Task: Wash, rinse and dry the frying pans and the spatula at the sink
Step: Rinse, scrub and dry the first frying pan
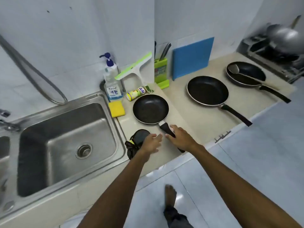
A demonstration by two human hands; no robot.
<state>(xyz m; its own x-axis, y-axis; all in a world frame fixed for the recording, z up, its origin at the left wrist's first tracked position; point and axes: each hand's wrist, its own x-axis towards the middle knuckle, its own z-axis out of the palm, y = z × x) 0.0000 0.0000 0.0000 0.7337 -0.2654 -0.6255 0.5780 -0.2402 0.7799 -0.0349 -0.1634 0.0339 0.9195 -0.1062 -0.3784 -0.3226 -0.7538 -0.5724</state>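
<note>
Pan (150, 109) nearest sink (57, 125): sitting on bench (178, 100), handle (165, 129) turned outward for easy taking. Laying right grip (179, 139) over that handle, fingers spread, not yet closing. Hovering left grip (152, 143) open alongside, holding nothing, probably readying to steady.

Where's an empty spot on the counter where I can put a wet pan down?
Bare counter lies between the small pan and the middle pan. The sink basin is empty too. It's crowded by the soap bottle and sponge.
</note>
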